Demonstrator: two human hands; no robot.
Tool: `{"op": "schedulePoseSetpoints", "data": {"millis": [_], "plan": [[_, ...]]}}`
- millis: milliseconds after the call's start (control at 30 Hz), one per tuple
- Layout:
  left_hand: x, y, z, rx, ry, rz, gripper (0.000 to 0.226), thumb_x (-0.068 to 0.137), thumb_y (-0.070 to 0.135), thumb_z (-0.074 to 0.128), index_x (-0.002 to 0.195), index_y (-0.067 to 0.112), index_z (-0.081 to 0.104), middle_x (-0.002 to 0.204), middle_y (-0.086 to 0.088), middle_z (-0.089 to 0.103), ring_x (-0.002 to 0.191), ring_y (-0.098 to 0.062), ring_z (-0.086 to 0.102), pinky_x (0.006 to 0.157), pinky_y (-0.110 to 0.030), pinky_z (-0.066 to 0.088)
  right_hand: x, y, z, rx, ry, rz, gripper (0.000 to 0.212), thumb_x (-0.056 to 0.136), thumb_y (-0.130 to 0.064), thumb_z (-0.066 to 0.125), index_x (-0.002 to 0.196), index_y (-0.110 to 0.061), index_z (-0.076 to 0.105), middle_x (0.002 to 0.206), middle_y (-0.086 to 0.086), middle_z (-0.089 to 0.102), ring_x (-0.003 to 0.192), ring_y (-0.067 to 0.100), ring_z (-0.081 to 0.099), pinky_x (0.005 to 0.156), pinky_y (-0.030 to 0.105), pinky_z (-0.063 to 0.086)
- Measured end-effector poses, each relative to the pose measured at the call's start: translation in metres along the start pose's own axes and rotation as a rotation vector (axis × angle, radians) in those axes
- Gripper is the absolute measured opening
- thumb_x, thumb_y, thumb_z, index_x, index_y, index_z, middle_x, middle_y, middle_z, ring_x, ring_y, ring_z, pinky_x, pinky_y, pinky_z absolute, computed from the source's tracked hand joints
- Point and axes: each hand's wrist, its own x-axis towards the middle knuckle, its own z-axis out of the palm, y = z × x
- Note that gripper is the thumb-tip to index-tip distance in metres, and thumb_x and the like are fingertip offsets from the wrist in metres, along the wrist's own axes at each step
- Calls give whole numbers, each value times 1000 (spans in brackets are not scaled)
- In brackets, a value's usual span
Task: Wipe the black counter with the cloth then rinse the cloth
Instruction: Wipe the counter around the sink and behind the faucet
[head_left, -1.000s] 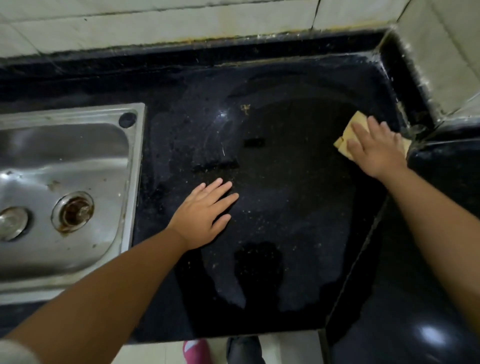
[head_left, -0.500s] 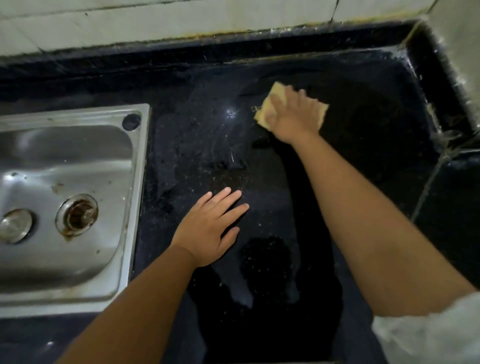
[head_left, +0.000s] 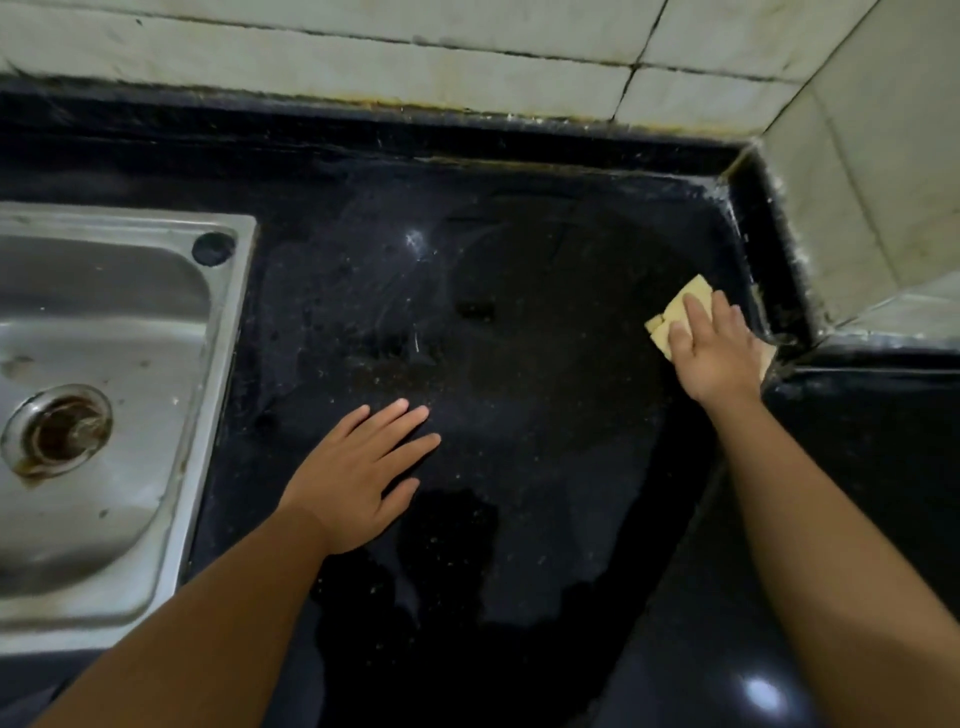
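Nearest me, both forearms reach in from the bottom edge over the black counter (head_left: 519, 364). My left hand (head_left: 358, 478) lies flat on the counter, palm down, fingers spread and released, grasping nothing; it sits a little right of the steel sink's rim. The sink (head_left: 228, 332) fills the left side, its basin dull and stained, with a rusty drain (head_left: 57, 431) set in the bottom and a round dark hole (head_left: 212, 247) in the rim's far right corner.

Around my left hand the stone is speckled with pale crumbs and grit, and I can see faint smeared arcs and a wet sheen across the middle of the surface.

Further out on the right, my right hand (head_left: 714, 348) presses down on the yellow cloth (head_left: 675, 312), palm on top with the fingers stretched over it rather than curled around it. The cloth lies folded flat on the counter, its far corner and left edge sticking out past my fingers. It sits just beside the raised black edging (head_left: 769, 249) on the right, near where the counter steps into a corner.

Beyond everything, pale wall tiles (head_left: 363, 67) run along the back and turn down the right side, with grimy grout where they meet the black edging.
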Motion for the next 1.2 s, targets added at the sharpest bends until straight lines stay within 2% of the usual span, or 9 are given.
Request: {"op": "schedulePoseSetpoints", "data": {"millis": [100, 167, 300, 433, 533, 767, 900, 1067, 1200], "plan": [[-1, -3, 6, 9, 20, -4, 51, 98, 44, 6, 130, 22, 39, 138, -1, 42, 142, -12, 5, 109, -31, 6, 35, -12, -4, 18, 34, 70, 50, 99, -37, 21, 147, -24, 16, 157, 6, 1, 144, 25, 2, 115, 41, 5], [0, -4, 8, 12, 38, 3, 49, 98, 44, 6, 130, 23, 37, 138, 1, 36, 141, -6, -8, 109, -32, 6, 57, -19, -8, 11, 35, 88, 50, 99, -37, 20, 147, -23, 14, 157, 7, 1, 144, 25, 1, 115, 43, 5], [1, -4, 7, 49, 33, 20, 49, 98, 43, 6, 130, 23, 36, 137, -1, 42, 141, -15, 10, 109, -33, 6, 89, -33, -17, 34, 18, 123, 52, 99, -39, 19, 148, -22, 12, 157, 8, -2, 144, 26, -2, 116, 43, 3], [0, -4, 8, 45, 44, 11, 48, 98, 43, 7, 130, 25, 37, 139, 1, 36, 141, -8, -7, 110, -33, 6, 108, -46, -20, 24, 2, 145, 53, 99, -40, 17, 148, -22, 9, 157, 8, -4, 144, 27, -4, 116, 44, -1], [1, -3, 8, 38, 51, 17, 47, 98, 43, 8, 130, 25, 38, 138, 1, 36, 141, -7, -8, 110, -33, 6, 117, -64, -22, 21, -26, 117, 54, 99, -40, 16, 148, -21, 7, 157, 9, -7, 144, 29, -7, 116, 45, -4], [1, -4, 7, 63, 54, 4, 46, 99, 42, 8, 129, 25, 38, 138, 1, 36, 141, -7, -6, 110, -32, 6, 88, -176, 6, -74, -61, -358, 53, 98, -38, 24, 147, -22, 13, 157, 12, 1, 143, 34, 1, 115, 43, 3], [3, -2, 3, 86, 34, -4, 46, 99, 42, 7, 129, 24, 37, 135, -3, 49, 132, -17, 26, 109, -32, 6, 32, -224, 32, -101, -197, -686, 51, 98, -41, 23, 146, -30, 12, 157, 2, -7, 144, 26, -8, 116, 42, -4], [2, -1, 4, 56, 28, -14, 48, 98, 43, 6, 129, 23, 37, 134, -6, 51, 127, -18, 31, 109, -31, 6, -11, -180, 35, -204, -250, -886, 51, 98, -43, 24, 147, -32, 12, 157, -2, -7, 144, 21, -8, 115, 40, -4], [2, -2, 5, 30, 30, -3, 48, 98, 44, 7, 130, 24, 36, 135, -7, 50, 128, -19, 29, 108, -31, 6, 2, -120, 21, -218, -191, -766, 52, 97, -41, 31, 146, -33, 15, 158, -2, -2, 145, 21, -3, 115, 38, 3]]}}
